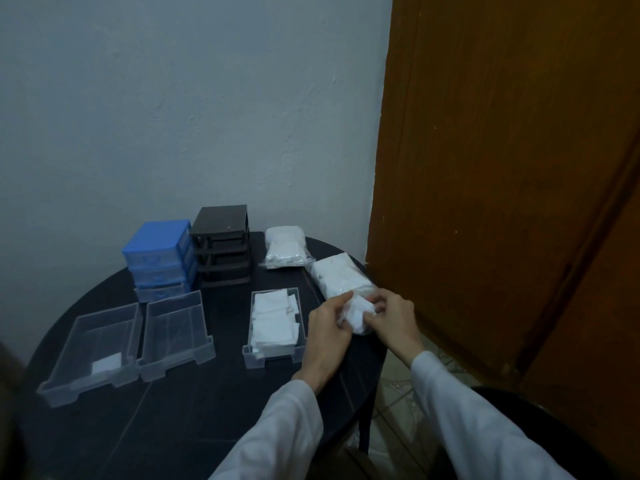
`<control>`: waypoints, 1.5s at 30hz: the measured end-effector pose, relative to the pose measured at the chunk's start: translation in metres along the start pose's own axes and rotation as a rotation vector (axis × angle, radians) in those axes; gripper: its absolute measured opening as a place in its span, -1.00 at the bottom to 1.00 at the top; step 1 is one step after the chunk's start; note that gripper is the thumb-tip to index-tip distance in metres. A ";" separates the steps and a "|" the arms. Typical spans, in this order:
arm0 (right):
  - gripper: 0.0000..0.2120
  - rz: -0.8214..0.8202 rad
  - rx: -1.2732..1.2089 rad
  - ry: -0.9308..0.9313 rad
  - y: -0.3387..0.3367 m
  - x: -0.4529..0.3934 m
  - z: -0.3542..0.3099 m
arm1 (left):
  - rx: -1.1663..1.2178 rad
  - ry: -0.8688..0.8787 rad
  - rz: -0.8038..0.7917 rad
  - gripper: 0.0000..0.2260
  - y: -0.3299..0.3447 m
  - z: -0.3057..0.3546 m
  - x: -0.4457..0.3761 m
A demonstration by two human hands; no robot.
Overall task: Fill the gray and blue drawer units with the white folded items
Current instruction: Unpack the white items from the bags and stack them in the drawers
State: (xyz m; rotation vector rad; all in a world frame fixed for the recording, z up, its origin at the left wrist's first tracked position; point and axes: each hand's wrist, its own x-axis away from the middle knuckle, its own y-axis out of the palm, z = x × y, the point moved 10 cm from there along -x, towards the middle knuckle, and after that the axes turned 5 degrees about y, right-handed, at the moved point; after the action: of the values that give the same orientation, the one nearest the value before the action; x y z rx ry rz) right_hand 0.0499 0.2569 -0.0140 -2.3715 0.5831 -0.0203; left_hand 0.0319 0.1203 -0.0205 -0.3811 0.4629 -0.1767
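On the bench (194,427), two drawer units (157,258) stand side by side at the back. Before them lie two drawers (93,348) to my left and a filled drawer (275,327) further right. Two packets (284,247) lie behind and right of that one.

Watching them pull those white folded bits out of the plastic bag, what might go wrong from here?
The opened bag lies near the round table's right edge, so tugging with both the left hand and right hand might drag it off. The folded items may unfold as they come out. The right-hand clear drawer already looks quite full, so more may spill over.
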 end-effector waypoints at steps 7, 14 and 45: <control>-0.76 -0.007 -0.015 -0.006 -0.023 0.002 0.007 | -0.003 0.037 -0.031 -0.61 0.002 0.012 0.001; -0.83 -0.018 -0.131 -0.012 -0.053 0.001 -0.010 | -0.069 0.095 0.006 -0.70 0.000 0.029 0.002; -0.72 -0.355 -0.699 -0.298 -0.029 0.011 -0.177 | 0.283 0.346 0.418 -0.86 -0.150 0.111 -0.031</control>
State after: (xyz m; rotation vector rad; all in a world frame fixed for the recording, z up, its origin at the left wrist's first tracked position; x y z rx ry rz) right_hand 0.0416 0.1622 0.1380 -3.0417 0.0026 0.4373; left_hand 0.0443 0.0257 0.1426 0.0322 0.8359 0.1019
